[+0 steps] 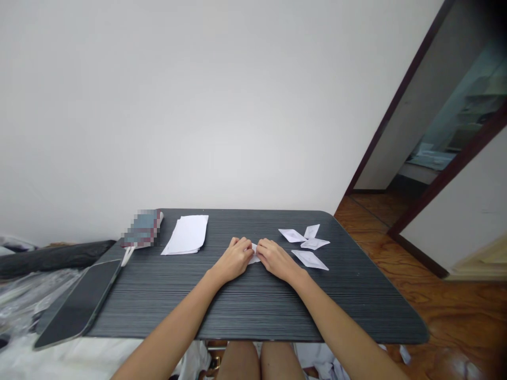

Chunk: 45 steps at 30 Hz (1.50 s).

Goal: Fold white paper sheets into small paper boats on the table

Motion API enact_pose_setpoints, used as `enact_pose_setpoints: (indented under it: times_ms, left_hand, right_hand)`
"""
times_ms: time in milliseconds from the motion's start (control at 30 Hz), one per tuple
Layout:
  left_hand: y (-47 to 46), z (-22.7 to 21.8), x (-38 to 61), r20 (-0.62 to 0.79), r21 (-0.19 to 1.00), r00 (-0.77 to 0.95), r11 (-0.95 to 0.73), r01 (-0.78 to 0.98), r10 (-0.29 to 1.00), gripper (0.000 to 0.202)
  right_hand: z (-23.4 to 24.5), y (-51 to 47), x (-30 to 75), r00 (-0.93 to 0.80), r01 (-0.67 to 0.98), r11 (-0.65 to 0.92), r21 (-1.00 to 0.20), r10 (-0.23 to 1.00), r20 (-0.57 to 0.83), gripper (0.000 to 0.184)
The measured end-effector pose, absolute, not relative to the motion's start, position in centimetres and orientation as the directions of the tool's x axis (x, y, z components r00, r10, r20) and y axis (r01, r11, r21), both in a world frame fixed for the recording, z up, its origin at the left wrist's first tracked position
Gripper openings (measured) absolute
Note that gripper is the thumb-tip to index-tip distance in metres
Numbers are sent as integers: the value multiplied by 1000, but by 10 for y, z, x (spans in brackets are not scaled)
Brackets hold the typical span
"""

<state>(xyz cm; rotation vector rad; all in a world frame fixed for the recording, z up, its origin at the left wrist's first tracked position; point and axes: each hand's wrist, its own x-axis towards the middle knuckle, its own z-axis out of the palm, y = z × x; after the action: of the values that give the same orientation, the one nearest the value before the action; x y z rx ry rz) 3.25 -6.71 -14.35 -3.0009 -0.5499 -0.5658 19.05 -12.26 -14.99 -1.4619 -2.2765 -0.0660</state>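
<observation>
Holding a small piece of white paper between both hands, a person sits at a dark, finely lined table. The left hand has its fingers curled onto the paper's left side, and the right hand is bent over its right side. Both appear to grip it, but the fingers cover most of the paper, so its exact shape cannot be told. It is near the middle of the tabletop, left to right.

The paper should be light, thin and bendy, quick to crease and easy to tear if pulled hard. Its edges and corners look the best places to pinch, with the firm tabletop as backing for pressing.

Well apart from the left hand, farther left, lies a stack of white sheets with slightly uneven edges. Near the right hand, on its right, are four folded papers, each diamond-shaped: three close together farther back and one nearer the person. That side looks the tighter one, and light papers could be nudged. Dark tabletop stretches from the left hand to the stack, and from both hands to the front edge, giving elbow room. The back edge runs along a white wall.
</observation>
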Motion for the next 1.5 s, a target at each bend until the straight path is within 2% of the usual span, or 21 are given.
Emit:
enact_pose_setpoints:
  times_ms: [200, 333, 467, 600, 733, 967, 1100, 1233, 1367, 1500]
  left_hand:
    - [-63, -148, 27, 322, 229, 817, -877, 422, 477, 19]
    - [-58, -150, 25, 230, 352, 746, -768, 535, 625, 21]
    - [-57, -152, 25, 198, 327, 668, -691, 645, 717, 19]
    - [-58, -155, 24, 180, 282, 595, -621, 731, 783, 16]
    - [-60, -154, 19, 185, 278, 518, -550, 788, 835, 10]
    - [-67, -155, 16, 199, 223, 553, -587, 778, 809, 23]
    - [-68, -157, 17, 242, 166, 625, -667, 727, 742, 35]
    - [-68, -157, 18, 266, 170, 656, -704, 690, 707, 35]
    - [-66, -154, 18, 287, 238, 654, -714, 659, 700, 26]
    - [-63, -152, 18, 254, 335, 637, -684, 648, 728, 27]
  right_hand:
    - [-150, -123, 197, -316, 812, 456, -364, 868, 383, 15]
    - [-152, -121, 202, -239, 800, 374, -469, 916, 324, 13]
    - [-151, -115, 205, -161, 816, 254, -519, 963, 217, 12]
    - [-149, -108, 203, -79, 858, 126, -497, 990, 114, 11]
    - [-148, -110, 198, -7, 876, 57, -479, 994, 106, 10]
    - [-158, -126, 195, 25, 950, 72, -303, 952, 306, 32]
    - [-164, -125, 192, 46, 923, 98, -373, 932, 358, 22]
    - [-166, -118, 186, 77, 895, 75, -440, 945, 318, 21]
    - [-168, -112, 182, 160, 865, -23, -501, 960, 231, 15]
    - [-166, -114, 182, 143, 857, -1, -516, 961, 236, 21]
